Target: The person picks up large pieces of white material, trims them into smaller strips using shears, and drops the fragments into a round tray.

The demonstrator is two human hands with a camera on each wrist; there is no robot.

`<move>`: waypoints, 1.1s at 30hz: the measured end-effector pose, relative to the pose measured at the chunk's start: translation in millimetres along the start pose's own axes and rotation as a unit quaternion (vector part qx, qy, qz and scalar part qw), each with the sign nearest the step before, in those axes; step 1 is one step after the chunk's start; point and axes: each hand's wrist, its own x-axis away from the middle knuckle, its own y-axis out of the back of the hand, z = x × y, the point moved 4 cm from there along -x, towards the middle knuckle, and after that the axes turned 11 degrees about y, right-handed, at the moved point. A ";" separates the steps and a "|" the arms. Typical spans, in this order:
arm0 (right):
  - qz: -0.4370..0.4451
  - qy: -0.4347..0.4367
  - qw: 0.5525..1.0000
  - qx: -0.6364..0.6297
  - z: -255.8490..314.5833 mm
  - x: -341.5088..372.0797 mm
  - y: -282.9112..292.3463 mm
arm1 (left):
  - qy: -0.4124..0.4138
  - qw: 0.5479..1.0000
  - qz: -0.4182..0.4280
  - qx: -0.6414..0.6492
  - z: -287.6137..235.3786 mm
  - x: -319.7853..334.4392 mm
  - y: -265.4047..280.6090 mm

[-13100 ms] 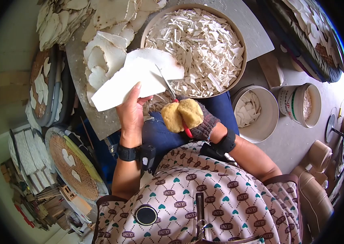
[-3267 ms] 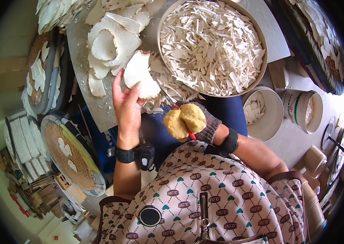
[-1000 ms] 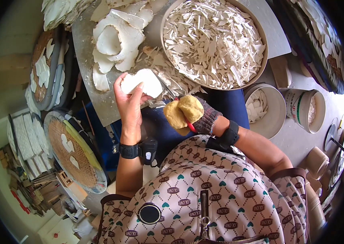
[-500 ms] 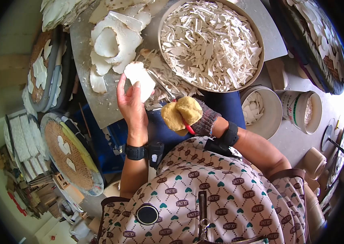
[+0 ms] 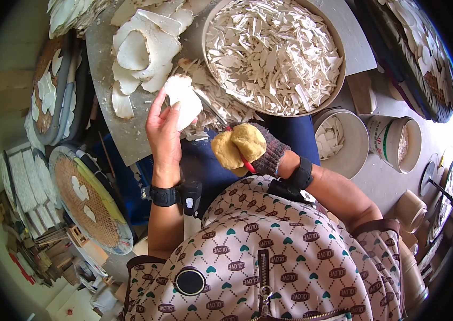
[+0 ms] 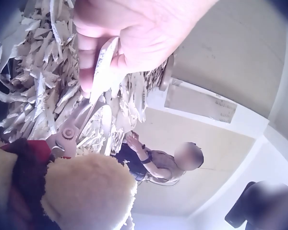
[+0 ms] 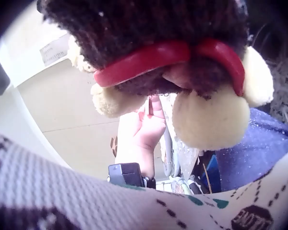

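At far left leans a round, woven brown tray [image 5: 100,206] with flat white pieces on it. Next, curled off-white sheets with brown edges [image 5: 154,56] lie on a grey tabletop [image 5: 100,64]. The bare left hand [image 5: 165,136] pinches a small, flat white piece [image 5: 184,104] between thumb and fingers, above loose shards. Just right of it, the metal scissors with red handles [image 6: 68,134] have their blades parted; I cannot tell whether they touch the piece. The right hand, in a dark knitted glove [image 5: 270,147], is curled round the handles, which carry soft yellow padding [image 5: 226,152]. The pale pink patterned garment [image 5: 231,246] bears dark tags, their lettering ending in "LOVE". Beyond are a round tan basin of white shards [image 5: 290,114], a plain white bucket [image 5: 356,152] holding pieces, and a white bucket with a green band [image 5: 379,134] whose red writing is illegible.
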 end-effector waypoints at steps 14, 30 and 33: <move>-0.135 -0.046 0.833 -0.534 -3.2 -5.4 -3.3 | 0.066 0.991 0.086 -0.081 -14.9 -0.6 -1.6; -0.092 -0.064 0.941 -0.319 0.5 -25.0 -12.0 | 0.008 0.999 0.002 0.034 -4.1 4.2 22.5; -0.145 -0.114 0.858 -0.480 -2.0 -20.5 -19.1 | 0.015 0.999 0.024 0.019 -8.4 6.6 19.2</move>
